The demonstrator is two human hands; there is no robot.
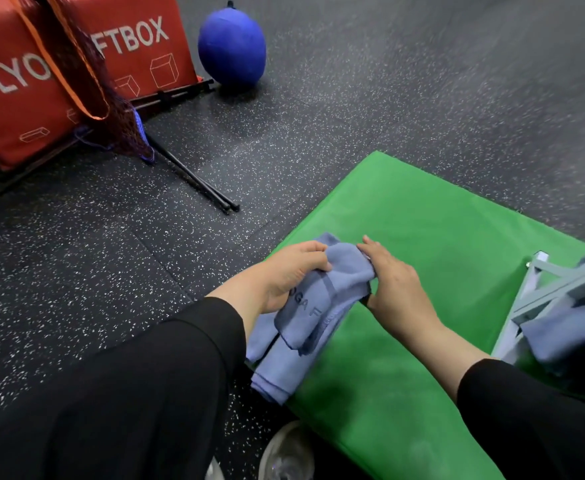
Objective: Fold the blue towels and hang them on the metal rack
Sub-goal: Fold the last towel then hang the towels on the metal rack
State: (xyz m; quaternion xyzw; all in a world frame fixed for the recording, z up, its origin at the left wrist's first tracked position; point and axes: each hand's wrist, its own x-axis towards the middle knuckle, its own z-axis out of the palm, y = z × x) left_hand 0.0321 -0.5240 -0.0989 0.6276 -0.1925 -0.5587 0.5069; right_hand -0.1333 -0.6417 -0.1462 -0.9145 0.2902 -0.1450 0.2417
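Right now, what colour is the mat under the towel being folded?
Bright green mat, plain; the towel on it is blue. Head view shows it.

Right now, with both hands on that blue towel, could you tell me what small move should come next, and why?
Probably carry the folded blue towel right toward the grey metal rack. The left hand and right hand grip it above the green mat, already doubled over, and the rack already carries another towel.
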